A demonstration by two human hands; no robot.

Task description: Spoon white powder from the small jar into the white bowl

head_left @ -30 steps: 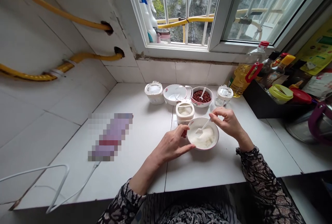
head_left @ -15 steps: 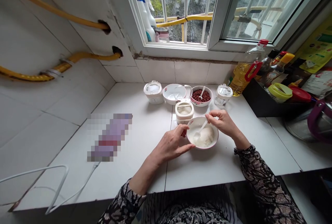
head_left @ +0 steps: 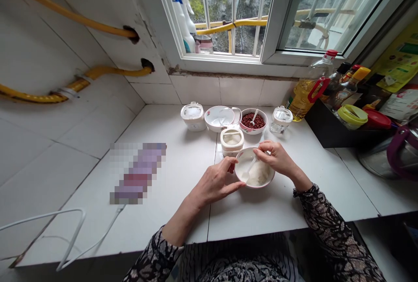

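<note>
Near the front edge of the pale tabletop [head_left: 183,160], one white bowl [head_left: 242,160] is held at its left side by the left hand [head_left: 215,181], with thumb and fingers set apart along the rim. One white spoon [head_left: 251,168] is pinched at the handle by the right hand [head_left: 277,160], and its head is lowered into white powder [head_left: 261,173], whose exact kind cannot be told. The two hands are not joined; each is closed on its own thing.

By judgement, the bowl is rather light but stiff, probably breakable, and may be slippery where it is wet; it is best taken by rim and side. The spoon seems very light and is best taken high on the handle.

Three bowls can be counted: the held one, the bean bowl [head_left: 251,131] and the back bowl [head_left: 212,118]. Two spoons are seen, the second spoon [head_left: 254,117] being rested among beans [head_left: 260,122]. Three small jars are counted: left jar [head_left: 192,120], middle jar [head_left: 230,151] and right jar [head_left: 281,120].
</note>
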